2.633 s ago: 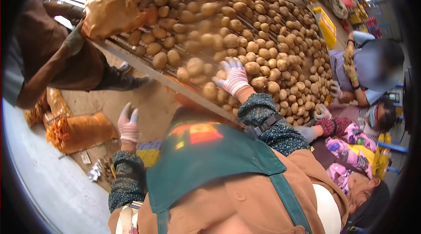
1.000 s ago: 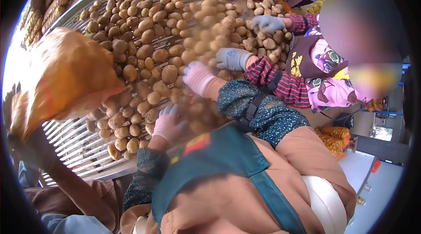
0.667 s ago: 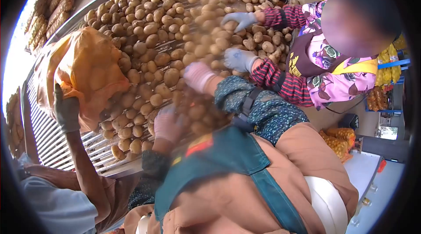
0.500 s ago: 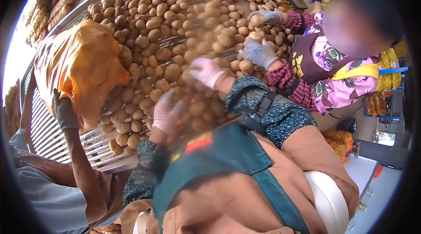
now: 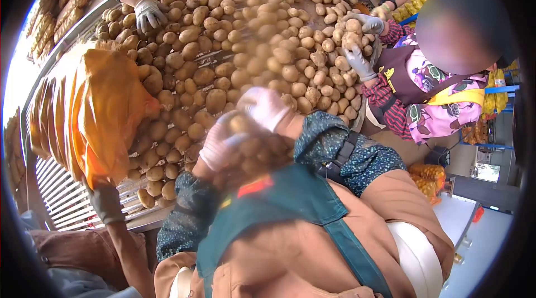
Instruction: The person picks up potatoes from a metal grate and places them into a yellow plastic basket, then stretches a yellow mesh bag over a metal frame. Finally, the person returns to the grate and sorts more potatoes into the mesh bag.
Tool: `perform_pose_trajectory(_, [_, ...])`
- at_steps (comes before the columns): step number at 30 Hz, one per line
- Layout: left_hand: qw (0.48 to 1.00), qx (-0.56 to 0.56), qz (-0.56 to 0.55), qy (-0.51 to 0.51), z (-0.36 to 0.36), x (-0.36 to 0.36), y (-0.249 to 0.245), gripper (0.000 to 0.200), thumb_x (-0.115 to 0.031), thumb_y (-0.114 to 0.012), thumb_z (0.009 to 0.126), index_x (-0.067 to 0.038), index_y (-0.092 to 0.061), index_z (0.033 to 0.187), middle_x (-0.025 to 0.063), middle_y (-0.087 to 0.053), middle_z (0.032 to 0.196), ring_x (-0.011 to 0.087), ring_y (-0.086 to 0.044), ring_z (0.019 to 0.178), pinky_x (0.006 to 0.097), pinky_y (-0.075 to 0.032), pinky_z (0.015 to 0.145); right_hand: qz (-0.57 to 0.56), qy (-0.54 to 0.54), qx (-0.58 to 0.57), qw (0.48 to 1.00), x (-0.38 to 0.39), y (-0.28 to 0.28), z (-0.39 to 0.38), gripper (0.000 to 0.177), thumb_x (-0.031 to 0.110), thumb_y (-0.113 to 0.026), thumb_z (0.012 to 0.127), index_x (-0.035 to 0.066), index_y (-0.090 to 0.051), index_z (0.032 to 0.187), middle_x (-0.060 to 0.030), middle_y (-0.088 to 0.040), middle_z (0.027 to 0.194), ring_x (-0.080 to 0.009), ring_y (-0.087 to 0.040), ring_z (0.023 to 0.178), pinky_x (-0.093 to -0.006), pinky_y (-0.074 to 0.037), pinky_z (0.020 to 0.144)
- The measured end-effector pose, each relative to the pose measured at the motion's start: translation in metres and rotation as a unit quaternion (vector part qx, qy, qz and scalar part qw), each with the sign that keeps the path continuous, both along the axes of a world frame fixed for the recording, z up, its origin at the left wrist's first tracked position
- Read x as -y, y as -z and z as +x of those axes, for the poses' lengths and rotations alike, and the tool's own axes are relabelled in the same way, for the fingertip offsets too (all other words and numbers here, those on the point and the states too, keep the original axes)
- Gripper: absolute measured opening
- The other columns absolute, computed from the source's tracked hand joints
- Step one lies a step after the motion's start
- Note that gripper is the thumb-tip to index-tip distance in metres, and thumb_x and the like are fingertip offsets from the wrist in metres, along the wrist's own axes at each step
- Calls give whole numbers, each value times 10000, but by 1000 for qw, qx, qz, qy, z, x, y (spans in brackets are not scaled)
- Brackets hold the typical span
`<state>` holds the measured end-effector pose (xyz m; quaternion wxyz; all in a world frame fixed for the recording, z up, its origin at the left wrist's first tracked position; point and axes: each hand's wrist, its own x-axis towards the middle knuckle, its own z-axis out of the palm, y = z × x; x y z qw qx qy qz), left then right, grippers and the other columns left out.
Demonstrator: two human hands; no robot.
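Many loose potatoes (image 5: 216, 101) cover the slatted sorting table. My left hand (image 5: 215, 147), in a pale pinkish glove, has its thumb and fingers around a potato (image 5: 239, 124) near the table's front edge. Just right of it, my right hand (image 5: 263, 107), gloved alike, is curled over the potatoes with its back toward me. Its fingers are blurred, and whatever lies under them is hidden. The two hands almost touch. A hazy smudge on the view blurs the strip of potatoes above and below my hands.
At left, a co-worker's gloved hand (image 5: 106, 202) grips an orange mesh sack (image 5: 95, 114) lying over the bare metal slats (image 5: 61, 192). Opposite on the right, a person's gloved hands (image 5: 358, 62) hold potatoes. Another gloved hand (image 5: 149, 14) rests at the far side. Filled sacks (image 5: 70, 13) are stacked behind.
My hands have come closer together, and a potato now shows in my left hand. The orange sack has shifted left and lower. The co-worker's hands at right moved back, and a far hand moved left.
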<state>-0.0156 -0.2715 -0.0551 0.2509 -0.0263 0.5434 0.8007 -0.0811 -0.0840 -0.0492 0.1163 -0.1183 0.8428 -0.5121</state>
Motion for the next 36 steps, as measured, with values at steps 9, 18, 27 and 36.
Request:
perform_pose_trajectory(9, [963, -178, -187, -77, 3, 22, 42, 608, -12, -735, 837, -14, -495, 1397, 94, -581, 1283, 187, -564, 1163, 329, -476, 1000, 297, -174, 17, 939, 7, 13, -82, 345, 296, -691, 866, 135, -688, 1171, -134, -709, 1106, -303, -674, 1026, -413, -522, 921])
perform_pose_trajectory(18, [832, -348, -411, -129, 6, 28, 52, 500, -57, -697, 860, -36, -555, 1339, 153, -542, 1336, 280, -530, 1224, 369, -426, 1049, 413, -63, -89, 904, 40, 65, -108, 293, 269, -586, 924, 94, -671, 1145, -161, -676, 1174, -337, -637, 1116, -432, -514, 928])
perform_pose_trajectory(27, [974, -48, -93, -202, 5, 28, 33, 412, -18, -669, 907, -24, -584, 1311, 59, -615, 1223, 135, -574, 1083, 284, -465, 954, 223, -35, -179, 958, 27, 83, -102, 219, 84, -537, 921, 61, -663, 1099, -168, -684, 1026, -335, -668, 942, -430, -537, 838])
perform_pose_trajectory(36, [968, -105, -144, -178, -14, 6, 8, 558, -11, -700, 883, -44, -500, 1403, 55, -573, 1287, 143, -551, 1124, 298, -464, 977, 193, -203, 29, 960, 8, -14, -32, 203, 273, -658, 920, 140, -703, 1066, -122, -666, 1135, -307, -653, 1038, -393, -514, 914])
